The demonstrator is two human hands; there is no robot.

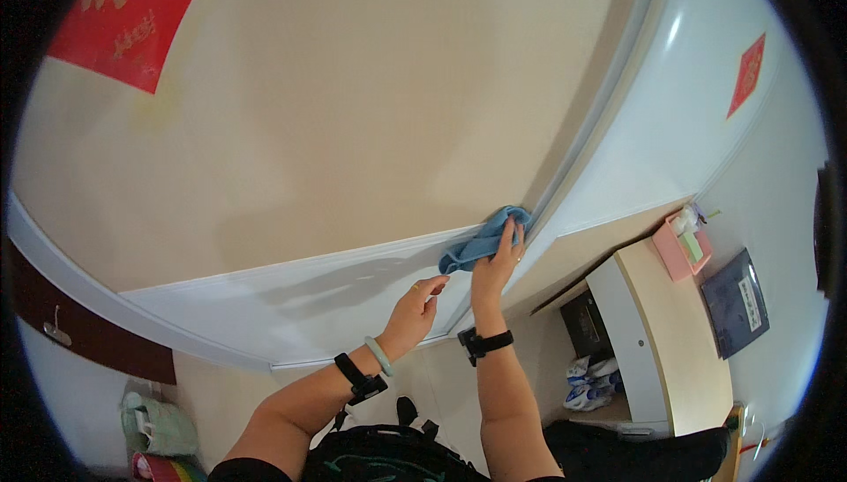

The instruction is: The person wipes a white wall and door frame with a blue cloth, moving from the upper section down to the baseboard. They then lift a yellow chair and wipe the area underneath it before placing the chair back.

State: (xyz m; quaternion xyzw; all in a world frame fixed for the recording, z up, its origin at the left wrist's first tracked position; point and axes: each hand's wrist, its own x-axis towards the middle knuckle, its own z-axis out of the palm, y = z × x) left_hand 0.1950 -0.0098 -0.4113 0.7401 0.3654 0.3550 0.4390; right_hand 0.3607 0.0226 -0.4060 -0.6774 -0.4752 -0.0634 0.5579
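Note:
A blue cloth [486, 240] lies bunched under the fingers of my right hand [496, 270]. That hand presses it against the white ledge [298, 268] that runs along the beige wall panel [370, 124], close to the corner beside the white vertical frame [582, 157]. My left hand [413, 316] hangs just left of and below the cloth, fingers loosely curled, with nothing visible in it. Beneath the ledge is a white lower panel [370, 303], on which shadows of the hands and cloth fall.
A cabinet [681, 330] stands at the right, bearing a pink basket [676, 257] and a dark blue folder [736, 303]. Red paper decorations [142, 25] hang on the wall. A dark door [92, 330] and a pale green bag [162, 426] are at lower left. A black shoe [406, 409] rests on the tiled floor.

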